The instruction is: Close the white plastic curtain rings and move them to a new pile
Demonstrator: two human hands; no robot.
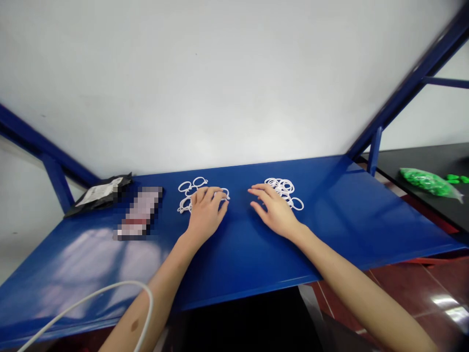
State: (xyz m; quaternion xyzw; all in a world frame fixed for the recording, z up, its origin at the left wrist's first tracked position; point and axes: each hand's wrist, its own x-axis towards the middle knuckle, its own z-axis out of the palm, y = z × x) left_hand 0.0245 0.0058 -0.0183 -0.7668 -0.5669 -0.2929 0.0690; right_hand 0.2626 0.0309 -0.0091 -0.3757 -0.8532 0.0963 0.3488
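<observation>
On the blue tabletop (238, 254) lie two loose groups of thin white rings. Over the left group of white rings (185, 204) rests my left hand (206, 210), palm down, fingers bent and slightly apart; it hides part of the group. Some of these rings show a small knob or eyelet. The right group of white rings (281, 187) is more tightly heaped and overlapping. Just in front of it is my right hand (273, 209), fingers stretched and apart, pointing left. Nothing shows in its grasp. Whether the left fingertips touch a ring I cannot tell.
A black plastic parcel (100, 195) with a white label lies at the left back, beside a pixelated object (141, 212). A white cable (95, 289) loops over my left forearm. Blue frame bars flank the table. Right, a black table (388, 164) bears a bag of green pieces (427, 181).
</observation>
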